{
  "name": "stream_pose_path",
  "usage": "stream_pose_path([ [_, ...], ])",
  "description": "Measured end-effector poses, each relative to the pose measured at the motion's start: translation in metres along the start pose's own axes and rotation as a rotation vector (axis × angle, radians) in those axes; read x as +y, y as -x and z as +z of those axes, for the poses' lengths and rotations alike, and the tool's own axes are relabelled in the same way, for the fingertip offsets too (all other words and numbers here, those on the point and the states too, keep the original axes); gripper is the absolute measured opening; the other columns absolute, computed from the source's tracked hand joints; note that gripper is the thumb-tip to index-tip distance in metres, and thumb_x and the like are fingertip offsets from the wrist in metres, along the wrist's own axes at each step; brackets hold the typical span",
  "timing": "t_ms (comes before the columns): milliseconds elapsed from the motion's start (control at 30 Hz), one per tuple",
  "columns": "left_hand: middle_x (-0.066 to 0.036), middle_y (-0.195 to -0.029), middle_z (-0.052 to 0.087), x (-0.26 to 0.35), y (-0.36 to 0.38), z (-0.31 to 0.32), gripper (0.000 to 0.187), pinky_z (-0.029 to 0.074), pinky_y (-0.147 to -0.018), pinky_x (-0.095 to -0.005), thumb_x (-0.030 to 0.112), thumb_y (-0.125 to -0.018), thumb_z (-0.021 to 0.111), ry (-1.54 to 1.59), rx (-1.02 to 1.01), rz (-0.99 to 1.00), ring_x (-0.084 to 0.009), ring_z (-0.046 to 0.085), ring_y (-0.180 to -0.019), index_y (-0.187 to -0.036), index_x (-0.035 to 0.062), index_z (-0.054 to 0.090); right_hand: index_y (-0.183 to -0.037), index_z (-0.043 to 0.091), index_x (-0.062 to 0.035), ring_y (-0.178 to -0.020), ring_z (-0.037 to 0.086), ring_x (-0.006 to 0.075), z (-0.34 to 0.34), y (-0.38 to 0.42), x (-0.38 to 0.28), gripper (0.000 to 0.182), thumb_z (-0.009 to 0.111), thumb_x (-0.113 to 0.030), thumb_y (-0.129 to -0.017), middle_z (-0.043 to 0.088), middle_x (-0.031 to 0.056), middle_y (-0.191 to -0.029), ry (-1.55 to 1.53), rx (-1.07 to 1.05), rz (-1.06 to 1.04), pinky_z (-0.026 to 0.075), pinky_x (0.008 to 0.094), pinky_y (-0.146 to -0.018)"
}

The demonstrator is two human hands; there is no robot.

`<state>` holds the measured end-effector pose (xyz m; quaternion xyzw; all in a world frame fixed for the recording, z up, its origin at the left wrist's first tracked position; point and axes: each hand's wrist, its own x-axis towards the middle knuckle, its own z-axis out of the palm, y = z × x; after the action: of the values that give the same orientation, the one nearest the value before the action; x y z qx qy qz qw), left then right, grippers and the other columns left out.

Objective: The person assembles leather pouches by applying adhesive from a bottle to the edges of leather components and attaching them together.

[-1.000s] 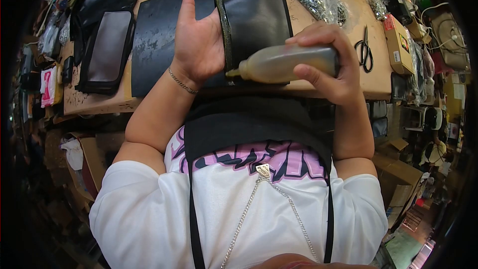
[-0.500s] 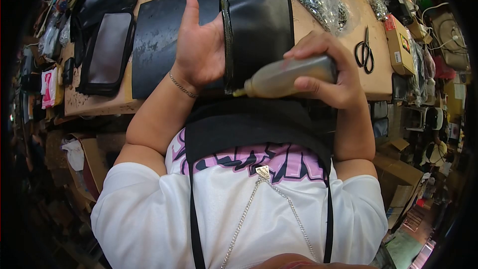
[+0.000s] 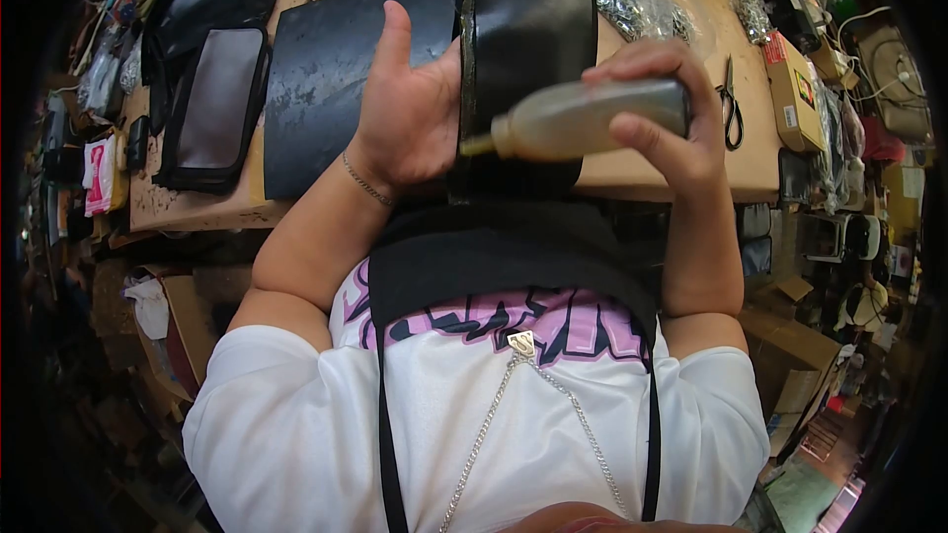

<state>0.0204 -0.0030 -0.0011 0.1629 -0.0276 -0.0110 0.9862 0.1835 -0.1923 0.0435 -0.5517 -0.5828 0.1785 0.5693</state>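
Observation:
A black leather-like panel (image 3: 533, 35) with bound edges is held up over the table's front edge. My left hand (image 3: 410, 123) supports it from the left, thumb sticking up and the fingers hidden beneath it. Along the panel's left side runs a raw, greenish-brown edge strip (image 3: 468, 49). My right hand (image 3: 699, 143) grips a translucent squeeze bottle (image 3: 592, 118) containing yellowish liquid, tipped nearly level with its nozzle pointing left. The nozzle tip is right at the lower part of that edge strip.
Behind my left hand lies a large dark sheet (image 3: 316, 69), with black pouches (image 3: 212, 104) farther left. To the right are bags of metal hardware (image 3: 632, 10), black-handled scissors (image 3: 732, 118) and a cardboard box (image 3: 793, 104).
The panel and my left hand have shifted slightly to the right. The bottle has moved up and right, taking its nozzle from the strip's bottom end to higher along it.

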Motion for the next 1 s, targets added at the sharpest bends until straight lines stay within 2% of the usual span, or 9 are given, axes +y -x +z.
stream_pose_path([
  [33, -0.02, -0.155, 0.034, 0.001, 0.0, 0.0, 0.102, 0.032, -0.115, -0.0504, 0.082, -0.089, 0.021, 0.001, 0.007, 0.003, -0.0372, 0.037, -0.141, -0.156, 0.0048, 0.019, -0.108, 0.059, -0.0014, -0.098, 0.066, 0.0203, -0.002, -0.001, -0.001, 0.032, 0.078, -0.01, -0.083, 0.068, 0.0123, -0.105, -0.02, -0.082, -0.011, 0.051, 0.0317, -0.09],
  [133, -0.018, -0.156, 0.032, 0.001, 0.0, 0.002, 0.106, 0.029, -0.117, -0.048, 0.085, -0.086, 0.016, -0.021, 0.005, -0.037, -0.0333, 0.035, -0.143, -0.156, 0.0056, 0.018, -0.108, 0.06, -0.0014, -0.098, 0.066, 0.0209, -0.008, -0.005, 0.002, 0.032, 0.078, -0.009, -0.082, 0.068, 0.0117, -0.104, -0.078, 0.048, -0.046, 0.05, 0.0329, -0.091],
  [267, -0.014, -0.159, 0.029, -0.004, 0.003, 0.005, 0.109, 0.025, -0.119, -0.0463, 0.088, -0.084, 0.014, -0.027, 0.003, -0.121, -0.0302, 0.032, -0.144, -0.157, 0.0076, 0.016, -0.108, 0.061, -0.0022, -0.095, 0.066, 0.0175, -0.024, -0.02, 0.005, 0.03, 0.078, -0.012, -0.085, 0.068, 0.0082, -0.101, 0.0, 0.459, -0.008, 0.051, 0.0275, -0.086],
  [300, -0.013, -0.159, 0.028, -0.006, 0.003, 0.005, 0.109, 0.025, -0.119, -0.0456, 0.088, -0.083, 0.014, -0.04, -0.004, -0.127, -0.0294, 0.031, -0.145, -0.158, 0.0089, 0.014, -0.108, 0.062, -0.0023, -0.093, 0.066, 0.0164, -0.034, -0.024, 0.011, 0.029, 0.078, -0.014, -0.086, 0.067, 0.0075, -0.099, 0.087, 0.478, -0.074, 0.055, 0.0268, -0.08],
  [400, -0.013, -0.16, 0.028, -0.009, 0.004, 0.007, 0.11, 0.024, -0.119, -0.0451, 0.089, -0.083, 0.014, -0.042, -0.033, -0.14, -0.0287, 0.03, -0.146, -0.158, 0.0093, 0.014, -0.116, 0.058, -0.0007, -0.103, 0.063, 0.0178, -0.048, -0.027, 0.017, 0.033, 0.074, -0.01, -0.089, 0.064, 0.0114, -0.111, -0.024, 0.506, -0.037, 0.051, 0.0287, -0.092],
  [433, -0.013, -0.16, 0.028, -0.009, 0.004, 0.006, 0.11, 0.024, -0.119, -0.0448, 0.089, -0.083, 0.013, -0.052, -0.037, -0.14, -0.0286, 0.03, -0.146, -0.158, 0.0094, 0.014, -0.115, 0.058, -0.001, -0.103, 0.062, 0.017, -0.047, -0.029, 0.014, 0.033, 0.075, -0.011, -0.089, 0.064, 0.0101, -0.111, -0.035, 0.497, -0.036, 0.051, 0.0276, -0.092],
  [733, -0.013, -0.16, 0.028, -0.008, 0.005, 0.007, 0.11, 0.023, -0.12, -0.0432, 0.089, -0.082, 0.011, -0.074, -0.025, -0.143, -0.0281, 0.03, -0.146, -0.158, 0.0107, 0.013, -0.115, 0.058, 0.0, -0.093, 0.068, 0.024, -0.05, -0.033, 0.015, 0.031, 0.071, -0.014, -0.091, 0.065, 0.0144, -0.106, -0.039, 0.43, -0.012, 0.06, 0.0382, -0.071],
  [1000, -0.012, -0.159, 0.029, -0.006, 0.005, 0.004, 0.108, 0.023, -0.12, -0.0431, 0.089, -0.083, 0.011, -0.077, -0.028, -0.151, -0.0275, 0.031, -0.145, -0.159, 0.0118, 0.014, -0.116, 0.057, 0.0006, -0.094, 0.068, 0.0253, -0.049, -0.034, 0.016, 0.031, 0.07, -0.012, -0.091, 0.066, 0.0163, -0.106, -0.076, 0.405, 0.027, 0.06, 0.0378, -0.07],
])
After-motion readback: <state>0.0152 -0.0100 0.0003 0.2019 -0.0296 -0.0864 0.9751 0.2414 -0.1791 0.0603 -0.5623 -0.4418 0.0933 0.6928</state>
